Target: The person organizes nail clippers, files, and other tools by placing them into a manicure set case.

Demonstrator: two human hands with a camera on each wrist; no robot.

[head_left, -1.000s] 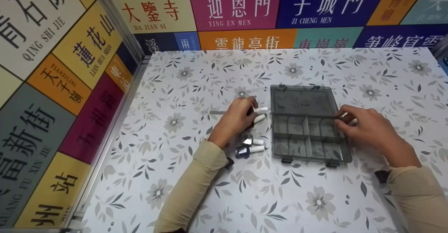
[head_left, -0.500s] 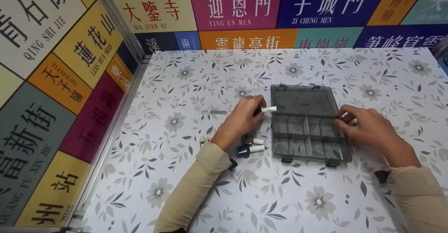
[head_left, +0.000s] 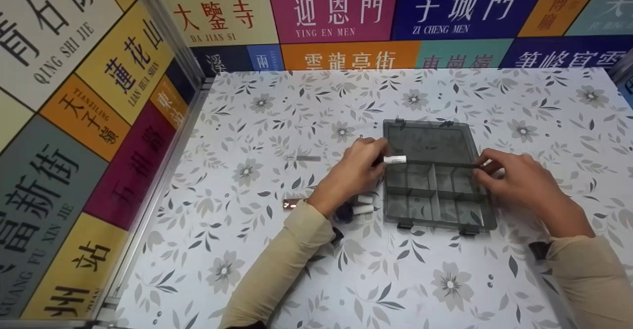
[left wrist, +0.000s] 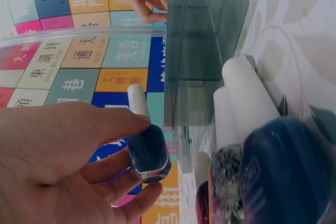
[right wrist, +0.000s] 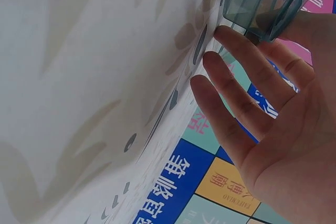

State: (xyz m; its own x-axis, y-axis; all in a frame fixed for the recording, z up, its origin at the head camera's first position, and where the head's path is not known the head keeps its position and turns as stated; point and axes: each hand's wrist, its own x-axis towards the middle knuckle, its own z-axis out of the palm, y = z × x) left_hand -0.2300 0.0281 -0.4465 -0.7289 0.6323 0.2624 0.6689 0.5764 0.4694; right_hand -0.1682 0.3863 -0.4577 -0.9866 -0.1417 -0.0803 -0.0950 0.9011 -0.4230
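The left hand (head_left: 357,169) pinches a dark teal nail polish bottle (left wrist: 149,149) with a white cap (head_left: 395,159), held at the left edge of the grey translucent box (head_left: 410,215). That box lies with its lid (head_left: 428,141) folded back and its compartments facing up. At the box's right side, the right hand (head_left: 526,183) holds the edge by the hinge between thumb and index finger; its other fingers are extended in the right wrist view. Below the left hand lie a dark blue bottle (left wrist: 286,174) and a glittery bottle (left wrist: 226,182), both white-capped.
A reddish bottle (head_left: 293,204) lies left of the left wrist, partly covered by the sleeve. A small grey strip (head_left: 307,158) is on the floral tabletop (head_left: 450,284) farther left. Sign-covered panels (head_left: 331,10) stand behind and to the left.
The left hand has lifted the white-capped bottle from the tabletop and moved right to the box's edge. The reddish bottle has come into view behind the wrist. The right hand stays at the box.
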